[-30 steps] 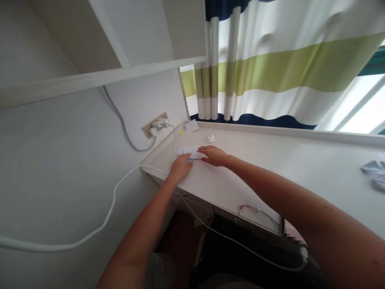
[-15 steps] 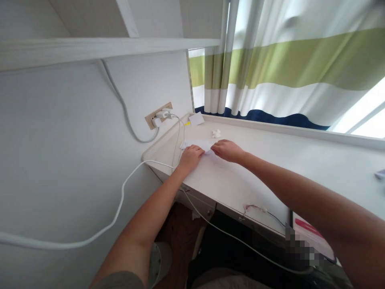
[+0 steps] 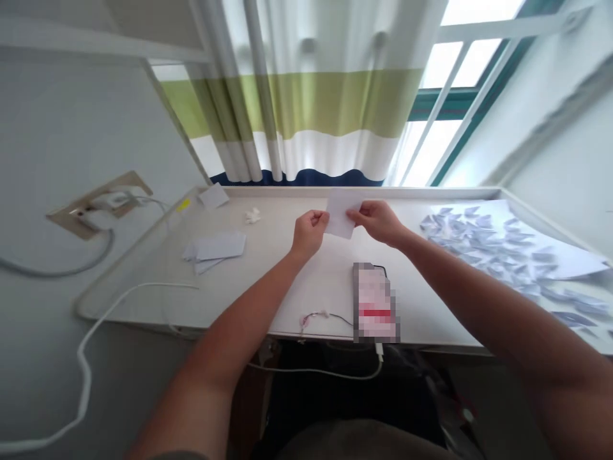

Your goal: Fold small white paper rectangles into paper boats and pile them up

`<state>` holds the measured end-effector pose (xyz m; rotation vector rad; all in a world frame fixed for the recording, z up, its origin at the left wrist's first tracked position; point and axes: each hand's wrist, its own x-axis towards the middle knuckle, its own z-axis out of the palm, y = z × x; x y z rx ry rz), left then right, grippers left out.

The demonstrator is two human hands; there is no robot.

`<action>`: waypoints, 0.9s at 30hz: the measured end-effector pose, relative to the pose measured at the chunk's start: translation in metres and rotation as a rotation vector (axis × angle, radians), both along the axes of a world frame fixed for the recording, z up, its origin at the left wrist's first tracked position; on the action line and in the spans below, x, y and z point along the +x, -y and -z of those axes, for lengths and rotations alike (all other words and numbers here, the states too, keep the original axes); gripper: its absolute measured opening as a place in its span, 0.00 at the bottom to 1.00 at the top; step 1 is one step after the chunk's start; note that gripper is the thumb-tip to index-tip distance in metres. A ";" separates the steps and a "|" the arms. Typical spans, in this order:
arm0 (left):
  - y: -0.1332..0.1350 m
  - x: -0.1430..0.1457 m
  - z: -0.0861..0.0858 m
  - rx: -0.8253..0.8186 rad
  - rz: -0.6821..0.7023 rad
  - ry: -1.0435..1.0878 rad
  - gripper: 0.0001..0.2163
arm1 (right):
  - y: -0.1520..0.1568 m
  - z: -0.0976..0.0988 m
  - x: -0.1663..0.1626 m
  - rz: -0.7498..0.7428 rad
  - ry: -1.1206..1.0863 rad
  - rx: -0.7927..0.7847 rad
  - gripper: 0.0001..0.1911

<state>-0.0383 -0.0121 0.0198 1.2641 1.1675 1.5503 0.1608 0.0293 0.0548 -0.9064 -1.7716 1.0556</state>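
Observation:
Both my hands hold one small white slip of paper (image 3: 341, 214) up above the middle of the white desk (image 3: 297, 281). My left hand (image 3: 309, 232) pinches its left edge and my right hand (image 3: 378, 220) pinches its right edge. A small stack of the same white slips (image 3: 215, 248) lies on the desk to the left. On the right, many folded paper pieces (image 3: 488, 239) are spread over a large white sheet.
A phone (image 3: 376, 300) lies at the desk's front edge with a cable plugged in. A crumpled bit of paper (image 3: 252, 215) and a white card (image 3: 213, 195) sit at the back left. A wall socket (image 3: 98, 204) with chargers is at the left. Striped curtains (image 3: 306, 102) hang behind.
My hands left the paper stack at the desk's left end, taking one slip and lifting it over the middle of the desk. My head turned right, bringing the phone and folded pieces into view.

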 end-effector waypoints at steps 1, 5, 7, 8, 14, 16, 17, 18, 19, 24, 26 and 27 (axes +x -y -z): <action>-0.003 0.013 0.002 -0.026 0.032 0.026 0.14 | 0.002 0.005 0.011 0.033 -0.064 -0.042 0.29; -0.003 0.040 0.017 -0.099 0.155 0.065 0.21 | 0.011 0.023 0.042 0.051 -0.192 -0.167 0.27; 0.000 0.043 0.025 -0.100 0.199 0.051 0.22 | 0.015 0.034 0.051 -0.012 -0.190 -0.235 0.23; 0.002 0.043 0.029 -0.092 0.219 0.031 0.22 | 0.018 0.039 0.054 -0.039 -0.191 -0.263 0.21; 0.004 0.042 0.033 -0.137 0.274 0.040 0.25 | 0.025 0.054 0.063 -0.112 -0.283 -0.306 0.12; 0.003 0.042 0.030 -0.120 0.262 0.026 0.25 | 0.025 0.053 0.065 -0.109 -0.295 -0.298 0.09; 0.003 0.042 0.029 -0.098 0.258 0.011 0.24 | 0.025 0.053 0.066 -0.107 -0.306 -0.305 0.09; 0.003 0.042 0.027 -0.076 0.258 -0.003 0.22 | 0.025 0.052 0.066 -0.106 -0.316 -0.318 0.08; 0.004 0.041 0.026 -0.064 0.262 -0.008 0.20 | 0.025 0.051 0.067 -0.105 -0.325 -0.334 0.08; 0.008 0.037 0.021 -0.206 0.362 0.054 0.21 | 0.028 0.047 0.067 -0.104 -0.310 -0.366 0.10; 0.009 0.035 0.021 -0.223 0.392 0.038 0.25 | 0.029 0.046 0.067 -0.112 -0.288 -0.355 0.11; 0.009 0.034 0.021 -0.212 0.382 0.016 0.26 | 0.029 0.046 0.067 -0.118 -0.276 -0.347 0.11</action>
